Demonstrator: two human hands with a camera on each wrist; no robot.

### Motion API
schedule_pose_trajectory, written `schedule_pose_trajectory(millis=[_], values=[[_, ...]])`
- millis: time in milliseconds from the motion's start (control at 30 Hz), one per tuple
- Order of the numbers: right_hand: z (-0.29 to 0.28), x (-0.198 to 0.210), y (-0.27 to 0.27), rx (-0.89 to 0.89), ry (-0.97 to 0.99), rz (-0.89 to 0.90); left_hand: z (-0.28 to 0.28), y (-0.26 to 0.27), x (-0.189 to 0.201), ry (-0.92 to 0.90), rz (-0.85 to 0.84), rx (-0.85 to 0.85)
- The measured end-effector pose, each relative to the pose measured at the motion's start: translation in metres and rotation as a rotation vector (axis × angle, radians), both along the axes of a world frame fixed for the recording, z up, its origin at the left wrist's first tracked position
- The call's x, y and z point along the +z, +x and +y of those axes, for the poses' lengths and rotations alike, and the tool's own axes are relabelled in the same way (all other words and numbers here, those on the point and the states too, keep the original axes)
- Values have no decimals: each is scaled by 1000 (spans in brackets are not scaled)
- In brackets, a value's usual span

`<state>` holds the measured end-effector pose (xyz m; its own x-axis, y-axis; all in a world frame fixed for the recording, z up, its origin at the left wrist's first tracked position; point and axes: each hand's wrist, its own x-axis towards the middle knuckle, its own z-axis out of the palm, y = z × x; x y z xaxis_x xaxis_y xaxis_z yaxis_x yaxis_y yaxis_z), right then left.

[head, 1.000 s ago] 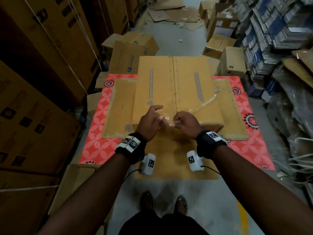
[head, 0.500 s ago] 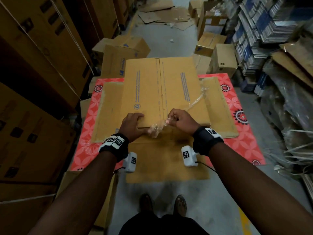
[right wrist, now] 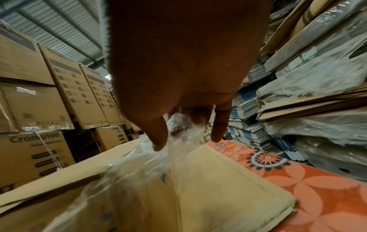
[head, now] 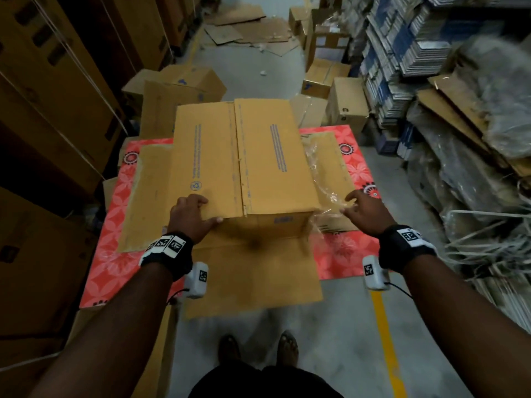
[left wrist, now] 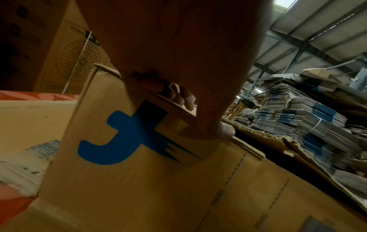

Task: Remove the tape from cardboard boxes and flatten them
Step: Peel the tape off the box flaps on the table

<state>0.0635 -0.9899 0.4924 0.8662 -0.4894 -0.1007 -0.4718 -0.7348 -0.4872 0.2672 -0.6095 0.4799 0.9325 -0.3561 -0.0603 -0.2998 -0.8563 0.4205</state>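
Your head camera looks steeply down and forward, toward 12 o'clock, over the cardboard box (head: 241, 159) on the red table (head: 342, 254). Each wrist camera sits close behind its hand, facing along the fingers; all three share that box.

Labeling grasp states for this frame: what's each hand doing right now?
Left hand: holding the near top edge of the box, thumb on the front face.
Right hand: fingers spread, clear tape at the fingertips; a firm grip cannot be told.

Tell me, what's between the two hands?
The near end of the cardboard box, seen from the head view. The left hand grips its corner; the right hand pulls clear tape off its side.
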Motion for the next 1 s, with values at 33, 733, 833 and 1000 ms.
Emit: schedule_pose_trajectory(millis=[33,733,833,1000], values=[[1,-3,0,15,-23,0,-1,0,-1,8,12,14],[16,-29,9,3,281,-189,-107,-50,6,11,-120,-267],[-16,-41,-15,-93,275,-108,-109,-51,3,11,-149,-241],[-39,-53,-44,-205,319,-20,-114,-54,-2,11,-162,-199]])
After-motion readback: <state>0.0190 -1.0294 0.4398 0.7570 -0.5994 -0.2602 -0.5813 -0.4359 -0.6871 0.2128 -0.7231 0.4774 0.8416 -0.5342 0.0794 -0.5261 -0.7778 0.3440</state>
